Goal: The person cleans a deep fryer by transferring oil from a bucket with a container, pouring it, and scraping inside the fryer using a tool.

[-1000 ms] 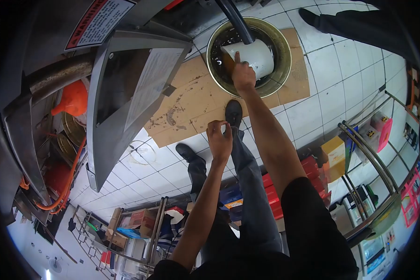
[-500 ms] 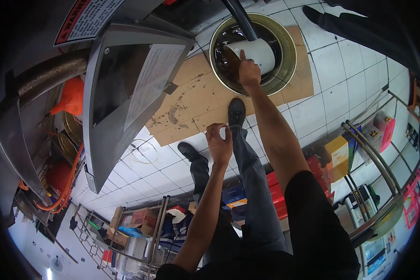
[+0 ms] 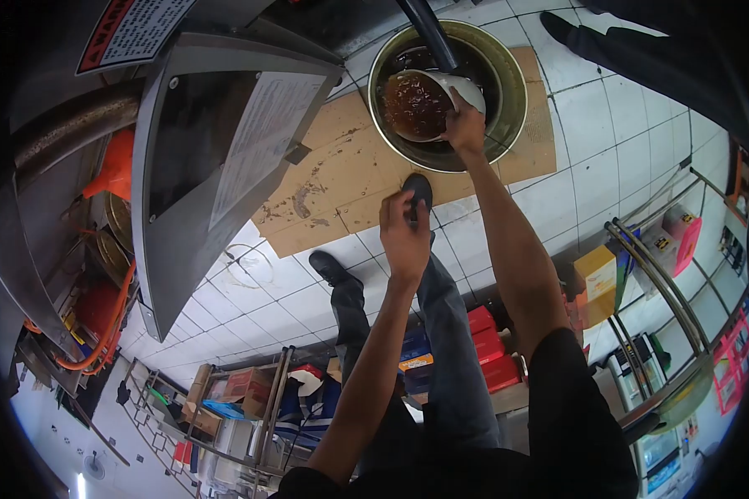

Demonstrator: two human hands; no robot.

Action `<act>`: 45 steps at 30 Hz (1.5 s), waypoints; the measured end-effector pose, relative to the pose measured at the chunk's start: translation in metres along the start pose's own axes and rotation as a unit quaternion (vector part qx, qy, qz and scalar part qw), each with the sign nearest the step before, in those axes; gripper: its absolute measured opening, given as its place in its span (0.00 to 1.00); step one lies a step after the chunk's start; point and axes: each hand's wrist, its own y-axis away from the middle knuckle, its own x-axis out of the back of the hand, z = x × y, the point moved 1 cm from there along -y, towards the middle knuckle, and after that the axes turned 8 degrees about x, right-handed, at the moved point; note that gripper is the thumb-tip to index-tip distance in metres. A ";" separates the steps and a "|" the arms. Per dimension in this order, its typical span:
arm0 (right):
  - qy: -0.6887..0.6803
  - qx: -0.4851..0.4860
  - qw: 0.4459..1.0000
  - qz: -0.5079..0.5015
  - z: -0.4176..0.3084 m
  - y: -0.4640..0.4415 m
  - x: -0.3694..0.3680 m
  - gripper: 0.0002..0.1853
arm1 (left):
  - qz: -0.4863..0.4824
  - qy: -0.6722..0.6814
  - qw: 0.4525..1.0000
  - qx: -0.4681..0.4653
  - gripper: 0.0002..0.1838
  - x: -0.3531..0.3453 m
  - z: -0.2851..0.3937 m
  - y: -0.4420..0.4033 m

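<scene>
My right hand (image 3: 464,125) is closed on a white container (image 3: 468,90) inside a large round metal pot (image 3: 514,112). The container's mouth faces me and the left, and brown liquid (image 3: 416,106) with bubbles shows in it. Dark liquid lies in the pot around the container. A black pipe (image 3: 429,32) comes down over the pot from above. My left hand (image 3: 404,234) is in the air in front of the pot, above my shoe, with its fingers bent and apart and nothing in them.
Flattened cardboard (image 3: 324,183) with dark stains lies under the pot on white floor tiles. A metal door (image 3: 216,158) stands open at the left. Another person's leg (image 3: 641,62) is at the upper right. Shelves with boxes (image 3: 599,283) stand behind me.
The white container has turned from lying with its side up to mouth up, now showing brown liquid. My right hand has shifted slightly right. My left hand has moved right and its fingers have spread.
</scene>
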 end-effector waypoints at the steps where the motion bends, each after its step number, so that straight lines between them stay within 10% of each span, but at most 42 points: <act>1: -0.063 -0.065 0.996 -0.025 -0.011 0.001 0.013 0.25 | 0.000 0.001 1.000 0.002 0.13 -0.006 0.005 -0.008; 3: -0.122 -0.127 0.983 -0.050 -0.023 0.006 0.027 0.25 | 0.057 -0.172 0.968 -0.175 0.16 -0.021 0.020 -0.030; 9: -0.165 -0.147 0.975 0.006 -0.028 0.018 0.046 0.25 | -0.041 -0.300 0.933 -0.195 0.15 -0.080 0.015 -0.087; 15: -0.197 -0.105 0.972 0.077 -0.021 0.033 0.056 0.26 | -0.087 -0.242 0.932 -0.256 0.04 -0.087 0.022 -0.091; 45: -0.495 -0.254 0.804 0.207 -0.125 0.130 0.135 0.21 | -0.114 -0.257 0.842 -0.461 0.12 0.024 0.081 0.003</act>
